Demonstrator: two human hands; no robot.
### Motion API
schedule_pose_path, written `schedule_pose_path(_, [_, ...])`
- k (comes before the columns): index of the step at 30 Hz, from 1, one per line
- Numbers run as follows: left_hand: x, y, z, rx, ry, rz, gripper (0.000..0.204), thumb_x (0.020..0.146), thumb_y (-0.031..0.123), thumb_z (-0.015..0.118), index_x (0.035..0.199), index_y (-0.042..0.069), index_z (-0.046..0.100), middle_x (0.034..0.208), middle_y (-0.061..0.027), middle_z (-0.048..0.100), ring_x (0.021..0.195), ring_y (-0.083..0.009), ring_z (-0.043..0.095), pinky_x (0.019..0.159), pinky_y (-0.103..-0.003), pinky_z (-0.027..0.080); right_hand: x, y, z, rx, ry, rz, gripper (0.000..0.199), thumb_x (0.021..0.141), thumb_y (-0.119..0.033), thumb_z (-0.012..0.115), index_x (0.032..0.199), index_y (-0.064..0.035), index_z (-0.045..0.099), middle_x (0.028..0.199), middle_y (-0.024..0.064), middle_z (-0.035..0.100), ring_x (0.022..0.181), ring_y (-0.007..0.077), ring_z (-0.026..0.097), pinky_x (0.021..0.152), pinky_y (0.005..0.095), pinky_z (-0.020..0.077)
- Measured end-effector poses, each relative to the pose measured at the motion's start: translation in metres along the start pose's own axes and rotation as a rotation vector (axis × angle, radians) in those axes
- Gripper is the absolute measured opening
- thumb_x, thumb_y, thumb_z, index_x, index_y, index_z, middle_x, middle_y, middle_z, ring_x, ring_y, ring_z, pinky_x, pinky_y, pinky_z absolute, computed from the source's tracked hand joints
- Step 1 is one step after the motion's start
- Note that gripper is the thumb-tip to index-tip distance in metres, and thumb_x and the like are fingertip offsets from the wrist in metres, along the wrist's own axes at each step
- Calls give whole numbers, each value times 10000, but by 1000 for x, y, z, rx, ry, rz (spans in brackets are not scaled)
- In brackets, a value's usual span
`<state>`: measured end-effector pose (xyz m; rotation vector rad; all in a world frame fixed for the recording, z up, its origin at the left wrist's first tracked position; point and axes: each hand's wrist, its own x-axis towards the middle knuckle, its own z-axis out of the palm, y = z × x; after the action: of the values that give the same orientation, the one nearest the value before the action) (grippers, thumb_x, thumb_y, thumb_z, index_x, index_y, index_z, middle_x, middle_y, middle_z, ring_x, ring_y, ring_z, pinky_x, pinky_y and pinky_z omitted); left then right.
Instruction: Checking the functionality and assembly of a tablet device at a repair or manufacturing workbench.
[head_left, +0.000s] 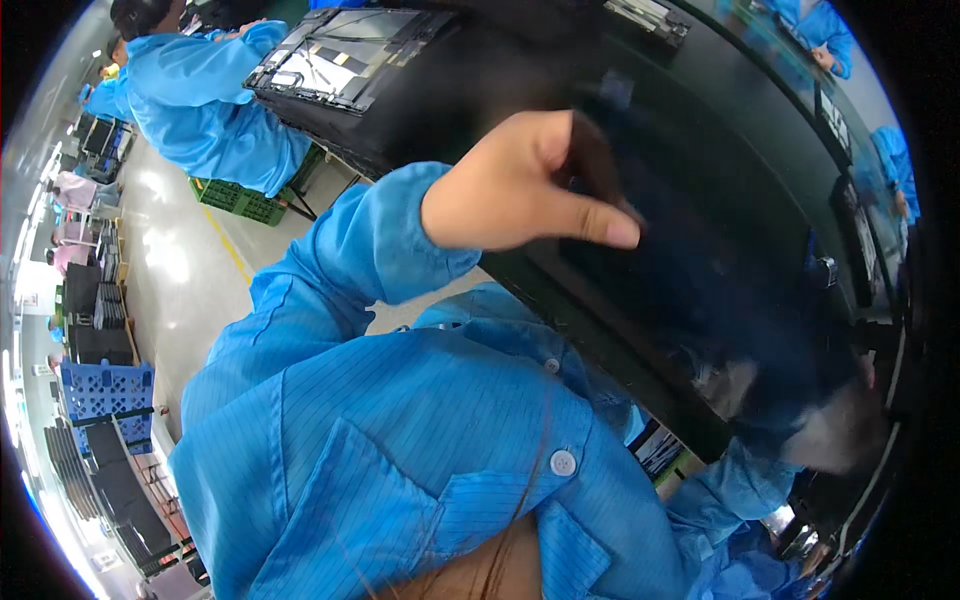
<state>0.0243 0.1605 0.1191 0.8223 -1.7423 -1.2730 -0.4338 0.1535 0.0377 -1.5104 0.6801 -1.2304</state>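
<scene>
My left hand (pixel 535 185) is raised over the dark work surface, its thumb and curled fingers pinched together. A dark see-through sheet (pixel 720 260) appears to run from that pinch toward the lower right; its edges are hard to make out. The curled fingers look darkened, as if seen through it. My right hand (pixel 840 430) is at the lower right, greyish and smeared by motion, so its fingers cannot be read. Its blue sleeve (pixel 735 495) comes in below the work surface edge.
An open display frame (pixel 345 55) with bright panels lies at the far left of the bench. A blue-clad person (pixel 205 95) sits beside it on green crates (pixel 240 200). More workers are across the bench. A blue plastic pallet (pixel 105 395) and stacked dark panels stand along the left.
</scene>
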Motion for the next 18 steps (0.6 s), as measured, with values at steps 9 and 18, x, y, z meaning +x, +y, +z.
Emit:
schedule_pose_path(9, [43,-59,-7,-515,69,-548,347,762,70,637,1076,0,508,1041,-122,588,923,-209,579,841,-319,458,15,6,86,-172,968,222,118,780,-125,639,854,-58,576,633,-8,469,464,61,397,423,178,316])
schedule_pose_path(18, [56,-45,-20,562,-195,-714,375,837,314,553,997,-25,535,918,-159,597,807,-229,592,695,-323,485,2,12,89,-459,753,446,190,805,-177,624,906,-28,561,676,29,537,454,77,458,417,191,352])
